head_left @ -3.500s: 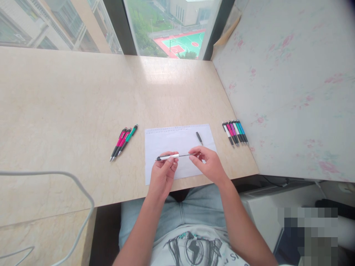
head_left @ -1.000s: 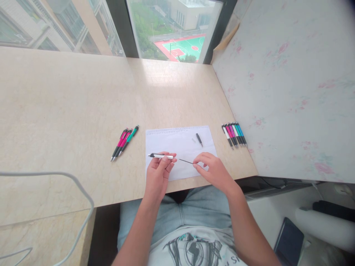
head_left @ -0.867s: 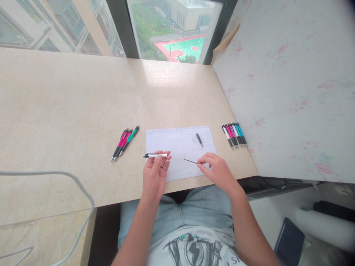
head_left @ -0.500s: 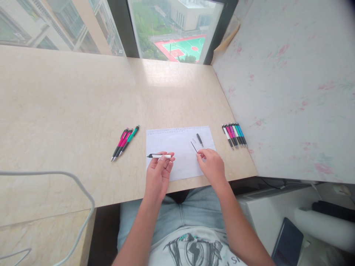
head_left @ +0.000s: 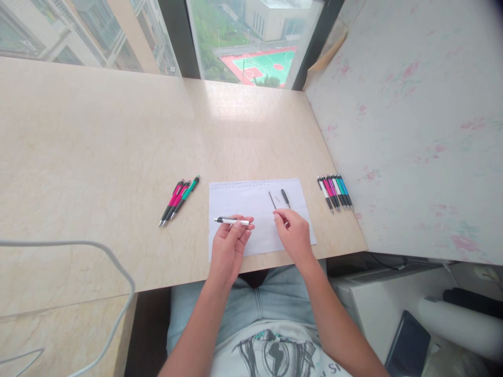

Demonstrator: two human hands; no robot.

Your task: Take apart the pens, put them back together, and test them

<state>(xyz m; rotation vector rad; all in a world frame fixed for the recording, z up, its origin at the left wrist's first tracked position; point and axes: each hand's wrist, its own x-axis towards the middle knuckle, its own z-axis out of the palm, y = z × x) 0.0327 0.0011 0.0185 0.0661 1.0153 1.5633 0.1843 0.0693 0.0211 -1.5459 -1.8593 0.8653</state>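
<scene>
My left hand [head_left: 231,243] is closed on a white pen barrel [head_left: 240,222] with a black clip, held level above the paper. Between the thumb and fingers of my right hand [head_left: 293,230] is a thin dark pen refill [head_left: 272,199], its free end pointing away from me. Beneath both hands lies a white sheet of paper [head_left: 259,242] with faint writing along its top edge. On the sheet rest a black pen grip [head_left: 285,196] with a narrow tip and, beside it, a small pale spring [head_left: 277,199].
Two pink pens and a green pen [head_left: 186,196] lie to the left of the paper. To the right, several pens [head_left: 335,192] lie in a row near the papered wall [head_left: 412,131]. A grey cable [head_left: 98,246] loops over the table's left front.
My right hand has shifted slightly left with the refill, which now points more directly away from me. The white barrel stays in my left hand. The view has moved a little.
</scene>
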